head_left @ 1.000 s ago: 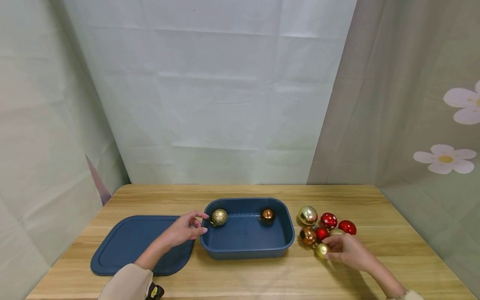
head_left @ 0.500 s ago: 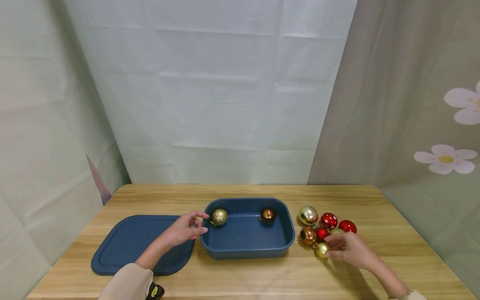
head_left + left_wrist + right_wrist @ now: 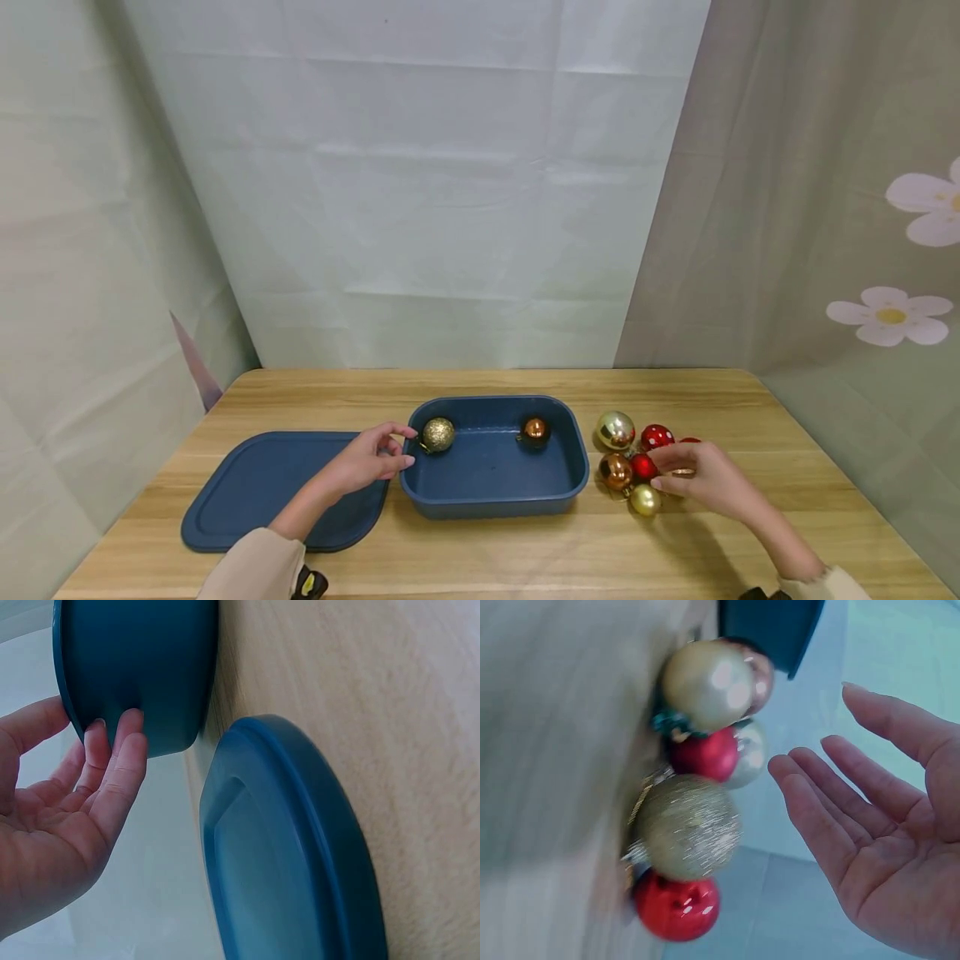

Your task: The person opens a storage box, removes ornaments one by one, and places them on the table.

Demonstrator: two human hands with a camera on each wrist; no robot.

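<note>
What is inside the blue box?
Two balls lie inside the blue box: a glittery gold ball at the left end, near the left hand, and a shiny copper ball towards the right. The near wall hides some floor.

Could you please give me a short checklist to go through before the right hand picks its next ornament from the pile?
1. Right hand free, fingers open over the pile: ok.
2. Glittery gold ornament under the hand, not yet gripped: ok.
3. Blue container open, lid lying beside it: ok.
4. Left hand touching the container's rim: ok.
5. Room in the container, only two ornaments inside: ok.
6. Whether the piled ornaments will roll when one is lifted: cannot tell.
</note>
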